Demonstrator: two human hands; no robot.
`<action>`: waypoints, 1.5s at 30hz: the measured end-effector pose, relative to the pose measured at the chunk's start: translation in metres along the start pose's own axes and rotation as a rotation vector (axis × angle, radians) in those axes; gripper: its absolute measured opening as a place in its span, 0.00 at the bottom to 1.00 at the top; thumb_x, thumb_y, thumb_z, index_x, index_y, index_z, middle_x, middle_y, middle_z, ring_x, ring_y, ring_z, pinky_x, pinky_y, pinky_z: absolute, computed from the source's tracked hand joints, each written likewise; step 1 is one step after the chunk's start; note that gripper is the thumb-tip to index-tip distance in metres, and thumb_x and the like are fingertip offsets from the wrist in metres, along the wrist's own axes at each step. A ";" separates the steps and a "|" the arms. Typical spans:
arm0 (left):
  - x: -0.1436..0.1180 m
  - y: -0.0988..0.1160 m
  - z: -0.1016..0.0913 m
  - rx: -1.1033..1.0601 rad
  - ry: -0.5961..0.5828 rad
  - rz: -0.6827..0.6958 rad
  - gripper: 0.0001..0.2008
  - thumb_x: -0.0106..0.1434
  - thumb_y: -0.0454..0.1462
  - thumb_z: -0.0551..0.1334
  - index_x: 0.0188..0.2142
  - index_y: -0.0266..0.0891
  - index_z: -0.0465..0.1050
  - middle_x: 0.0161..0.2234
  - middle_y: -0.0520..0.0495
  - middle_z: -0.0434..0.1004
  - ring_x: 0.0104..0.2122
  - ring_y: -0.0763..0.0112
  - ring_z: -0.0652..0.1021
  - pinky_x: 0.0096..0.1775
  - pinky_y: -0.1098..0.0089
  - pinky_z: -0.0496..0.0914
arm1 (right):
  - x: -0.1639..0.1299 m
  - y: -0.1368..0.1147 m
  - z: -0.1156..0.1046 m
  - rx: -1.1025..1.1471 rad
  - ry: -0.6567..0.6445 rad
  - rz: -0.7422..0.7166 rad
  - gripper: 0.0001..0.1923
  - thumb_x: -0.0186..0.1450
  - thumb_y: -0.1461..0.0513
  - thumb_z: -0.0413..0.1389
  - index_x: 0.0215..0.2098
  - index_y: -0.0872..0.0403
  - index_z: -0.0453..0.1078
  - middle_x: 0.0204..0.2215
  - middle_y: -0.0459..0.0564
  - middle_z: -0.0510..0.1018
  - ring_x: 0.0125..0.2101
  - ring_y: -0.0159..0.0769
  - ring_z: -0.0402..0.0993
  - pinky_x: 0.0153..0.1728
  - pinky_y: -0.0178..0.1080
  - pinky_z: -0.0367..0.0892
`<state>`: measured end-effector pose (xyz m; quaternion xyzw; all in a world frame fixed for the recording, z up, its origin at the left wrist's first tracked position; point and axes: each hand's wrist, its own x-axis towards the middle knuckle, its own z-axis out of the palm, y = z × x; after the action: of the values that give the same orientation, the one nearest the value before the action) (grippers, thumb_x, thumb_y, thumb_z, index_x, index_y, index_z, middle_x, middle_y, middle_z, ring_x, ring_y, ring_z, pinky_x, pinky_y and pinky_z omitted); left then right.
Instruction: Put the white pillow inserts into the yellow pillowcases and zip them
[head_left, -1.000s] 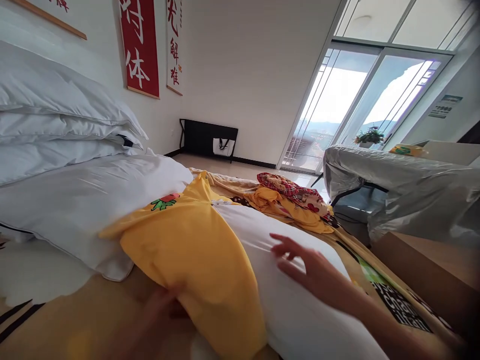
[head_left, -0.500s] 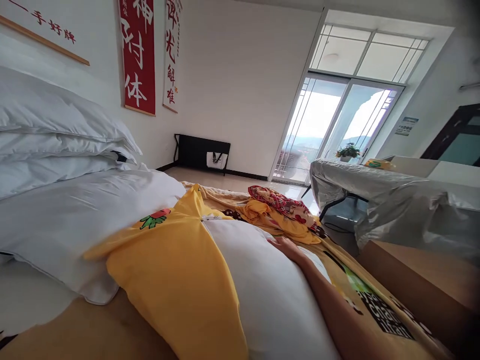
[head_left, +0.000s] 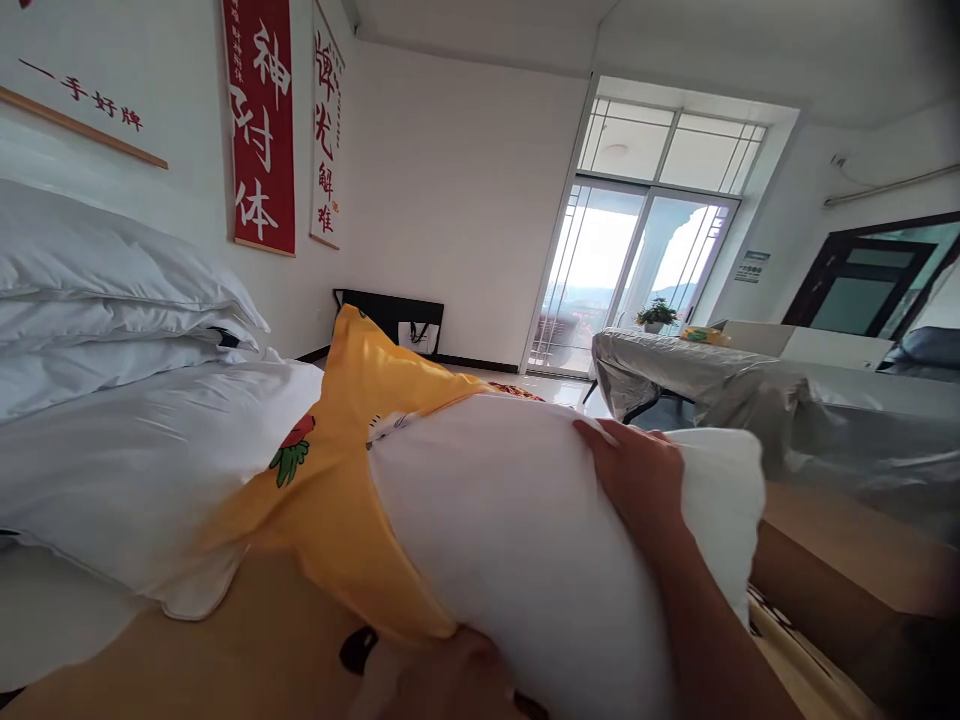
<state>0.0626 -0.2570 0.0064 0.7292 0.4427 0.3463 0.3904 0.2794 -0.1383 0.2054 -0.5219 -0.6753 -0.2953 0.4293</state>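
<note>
Bedroom bed: a white pillow (head_left: 510, 540) is gripped by the right hand (head_left: 637, 475) on top, while the yellow pillowcase (head_left: 337, 480) is clutched by the left hand (head_left: 442, 680); drawing the case along seems the next need.

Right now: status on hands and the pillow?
Right hand gripping top of white pillow. Left hand at its near bottom edge, blurred. Yellow pillowcase partway on. Stacked white pillows alongside, left.
</note>
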 end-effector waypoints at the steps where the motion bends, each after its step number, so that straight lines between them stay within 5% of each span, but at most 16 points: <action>1: 0.009 0.001 0.002 0.000 0.026 0.030 0.15 0.62 0.43 0.58 0.47 0.44 0.70 0.45 0.45 0.75 0.47 0.61 0.73 0.50 0.61 0.68 | -0.001 -0.002 -0.011 0.003 0.136 -0.088 0.18 0.67 0.53 0.50 0.28 0.52 0.77 0.18 0.47 0.75 0.23 0.35 0.69 0.32 0.38 0.58; 4: 0.021 0.013 0.002 0.062 0.144 0.228 0.16 0.62 0.39 0.56 0.50 0.43 0.67 0.50 0.44 0.72 0.50 0.62 0.72 0.51 0.63 0.68 | -0.018 -0.008 -0.031 -0.002 0.369 -0.388 0.09 0.66 0.61 0.54 0.33 0.54 0.76 0.15 0.43 0.71 0.21 0.31 0.66 0.32 0.37 0.56; 7: 0.021 0.042 -0.018 0.217 0.322 0.459 0.09 0.65 0.35 0.52 0.42 0.42 0.69 0.39 0.47 0.76 0.40 0.70 0.76 0.42 0.72 0.71 | -0.046 -0.011 -0.033 -0.012 0.348 -0.577 0.07 0.65 0.63 0.56 0.39 0.57 0.73 0.16 0.43 0.72 0.22 0.31 0.64 0.31 0.38 0.54; 10: 0.028 0.079 -0.056 0.465 0.619 0.700 0.11 0.64 0.29 0.51 0.43 0.39 0.66 0.41 0.45 0.75 0.43 0.71 0.74 0.46 0.72 0.68 | -0.066 -0.013 -0.035 -0.002 0.293 -0.566 0.11 0.65 0.60 0.56 0.43 0.60 0.72 0.18 0.45 0.73 0.23 0.33 0.64 0.31 0.39 0.54; 13: 0.055 0.109 -0.095 0.857 0.859 0.711 0.17 0.60 0.29 0.53 0.49 0.35 0.65 0.52 0.36 0.69 0.54 0.58 0.68 0.54 0.58 0.62 | -0.072 -0.021 -0.048 -0.034 0.220 -0.505 0.13 0.65 0.56 0.55 0.42 0.57 0.73 0.20 0.46 0.72 0.26 0.35 0.64 0.33 0.41 0.55; 17: 0.088 0.125 -0.118 1.047 0.737 0.488 0.14 0.58 0.33 0.53 0.43 0.36 0.70 0.42 0.41 0.75 0.44 0.56 0.73 0.49 0.51 0.62 | -0.071 -0.043 -0.058 -0.156 0.173 -0.458 0.12 0.66 0.60 0.52 0.45 0.55 0.73 0.37 0.55 0.78 0.39 0.42 0.69 0.44 0.45 0.55; 20: 0.091 0.124 -0.122 1.021 0.699 0.546 0.13 0.60 0.32 0.52 0.41 0.38 0.71 0.42 0.44 0.76 0.43 0.60 0.73 0.48 0.55 0.63 | -0.065 -0.057 -0.047 -0.185 0.043 -0.515 0.22 0.66 0.57 0.52 0.58 0.51 0.64 0.53 0.58 0.71 0.51 0.48 0.65 0.50 0.49 0.53; 24: 0.080 0.115 -0.133 1.072 0.825 0.842 0.07 0.62 0.32 0.53 0.35 0.37 0.70 0.41 0.43 0.75 0.44 0.63 0.72 0.47 0.60 0.64 | -0.045 -0.059 -0.026 -0.179 -0.230 -0.543 0.33 0.66 0.45 0.48 0.65 0.48 0.54 0.47 0.60 0.74 0.43 0.50 0.69 0.45 0.51 0.58; 26: 0.078 0.112 -0.139 1.265 0.831 0.862 0.05 0.63 0.32 0.55 0.33 0.37 0.69 0.35 0.45 0.75 0.37 0.65 0.72 0.41 0.63 0.65 | -0.034 -0.054 -0.020 -0.136 -0.325 -0.549 0.35 0.66 0.43 0.45 0.66 0.48 0.51 0.43 0.59 0.75 0.39 0.48 0.69 0.43 0.49 0.59; 29: 0.085 0.113 -0.142 1.484 0.775 0.673 0.07 0.64 0.34 0.55 0.40 0.38 0.70 0.33 0.47 0.74 0.32 0.65 0.71 0.33 0.66 0.63 | -0.023 -0.046 -0.013 -0.063 -0.385 -0.559 0.35 0.67 0.44 0.44 0.67 0.47 0.48 0.42 0.59 0.75 0.41 0.48 0.69 0.44 0.49 0.58; 33: 0.107 0.126 -0.140 1.522 0.695 0.329 0.09 0.62 0.33 0.54 0.40 0.37 0.70 0.35 0.44 0.73 0.36 0.60 0.72 0.33 0.64 0.65 | -0.015 -0.040 -0.004 0.026 -0.476 -0.569 0.34 0.66 0.45 0.47 0.67 0.45 0.49 0.43 0.55 0.76 0.42 0.47 0.70 0.46 0.47 0.58; 36: 0.125 0.138 -0.136 1.515 0.646 0.197 0.10 0.61 0.29 0.52 0.39 0.35 0.70 0.36 0.42 0.73 0.38 0.57 0.73 0.36 0.61 0.66 | -0.009 -0.038 0.002 0.060 -0.536 -0.556 0.33 0.65 0.45 0.49 0.65 0.43 0.53 0.42 0.53 0.77 0.41 0.45 0.71 0.44 0.45 0.58; 40: 0.151 0.149 -0.126 1.291 0.612 0.144 0.10 0.63 0.31 0.53 0.42 0.34 0.69 0.39 0.42 0.74 0.42 0.60 0.73 0.37 0.65 0.67 | -0.002 -0.033 0.010 0.081 -0.589 -0.544 0.29 0.65 0.46 0.50 0.62 0.43 0.57 0.40 0.51 0.78 0.41 0.44 0.72 0.43 0.43 0.58; 45: 0.177 0.151 -0.097 1.254 0.585 0.258 0.09 0.62 0.30 0.54 0.42 0.35 0.69 0.39 0.42 0.73 0.43 0.59 0.72 0.40 0.63 0.67 | -0.003 -0.025 0.023 0.108 -0.622 -0.575 0.20 0.65 0.48 0.51 0.48 0.49 0.70 0.41 0.52 0.76 0.41 0.42 0.71 0.43 0.42 0.58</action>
<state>0.1015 -0.1153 0.2114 0.7403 0.5557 0.2513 -0.2830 0.2498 -0.1271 0.1938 -0.3535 -0.9051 -0.1957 0.1323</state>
